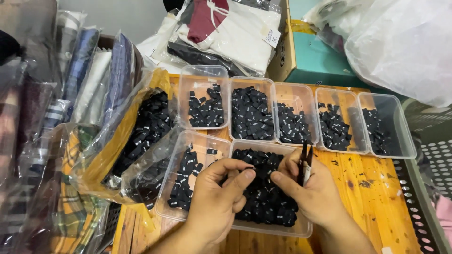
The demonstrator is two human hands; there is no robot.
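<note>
My left hand (219, 195) and my right hand (310, 188) hover over a clear plastic tub (275, 229) heaped with small black fabric labels (266, 197). The left thumb and forefinger pinch one black label (248, 169) at the top of the heap. My right hand grips small dark scissors (304, 162), blades pointing up, and its forefinger reaches toward the pinched label. Left of this tub, a second tub (165, 207) holds fewer labels.
Five more clear tubs of black labels (252, 113) line the back of the orange wooden table (372, 197). A plastic bag of labels (141, 136) lies at left beside bagged folded clothes (89, 75). A teal box (315, 56), white bags and a perforated crate (433, 164) stand at right.
</note>
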